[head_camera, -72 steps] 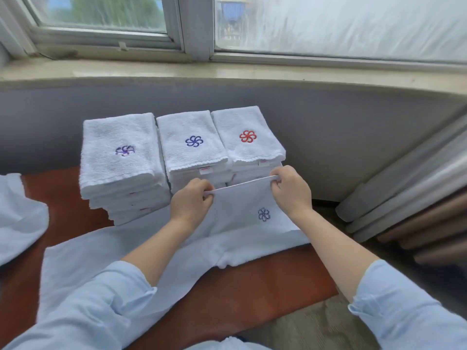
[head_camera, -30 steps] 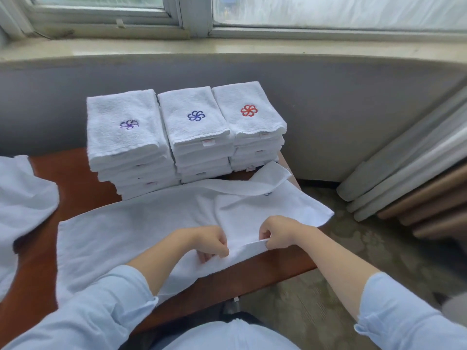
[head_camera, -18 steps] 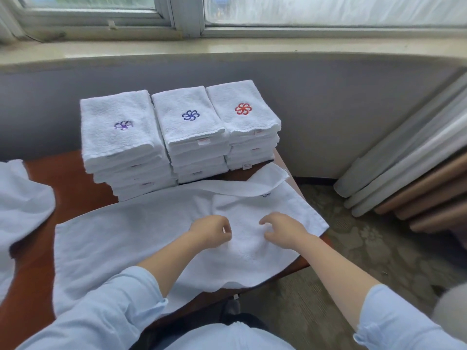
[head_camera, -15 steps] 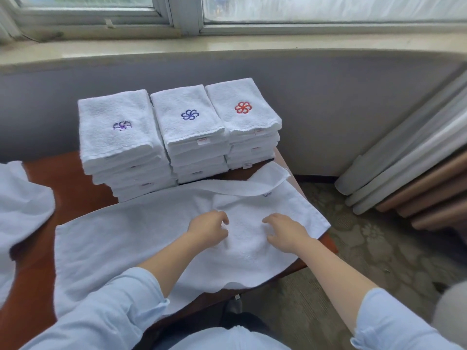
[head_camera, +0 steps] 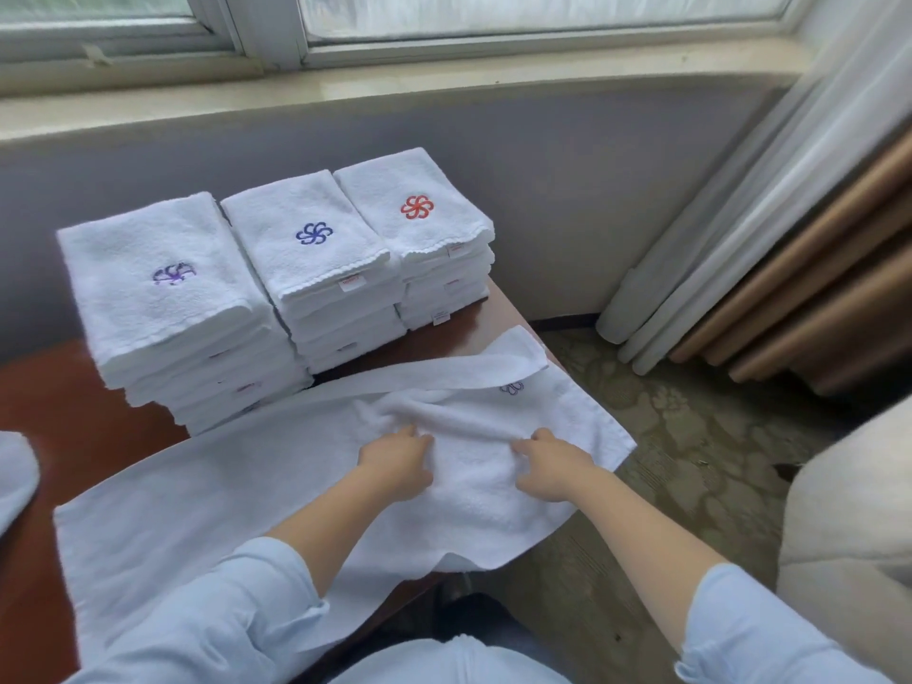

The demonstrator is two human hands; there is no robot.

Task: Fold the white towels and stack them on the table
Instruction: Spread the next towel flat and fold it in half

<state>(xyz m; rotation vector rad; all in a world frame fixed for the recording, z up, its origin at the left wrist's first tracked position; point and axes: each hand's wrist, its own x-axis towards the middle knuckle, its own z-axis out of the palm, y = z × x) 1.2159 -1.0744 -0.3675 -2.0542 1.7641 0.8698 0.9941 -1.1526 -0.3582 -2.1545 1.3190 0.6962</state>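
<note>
Working the towel (head_camera: 247,510) flat on the desk (head_camera: 49,397), on my side of the stacks (head_camera: 316,249). It lies lengthwise. Its far edge is at, or nearly at, the base of the leftmost stack, and its end right of the stacks hangs off the desk corner.

Left grip (head_camera: 397,469): on the cloth in front of the stacks, fingers curled down at a raised ridge (head_camera: 459,412) of fabric. Cannot tell whether the cloth is pinched or only pressed.

Right grip (head_camera: 555,469): just right of the left one, not touching it. Fingers loose and fairly straight, lying on the cloth. Released, holding nothing.

The far long edge is turned over toward me as a narrow strip (head_camera: 444,370) between the stacks and the ridge. It partly covers the flower (head_camera: 512,387).

Done, by the look of it: three stacks side by side, several folded towels in each, flowers up.

This towel: the first lengthwise fold is only begun. The strip is uneven, wider at its right end, and the middle is rumpled.

Left to do, my estimate: flatten the ridge, finish the long fold, fold across to stack size, set it on a stack. Another white cloth (head_camera: 15,476) shows left of the stacks and nearer me, probably next in line.
</note>
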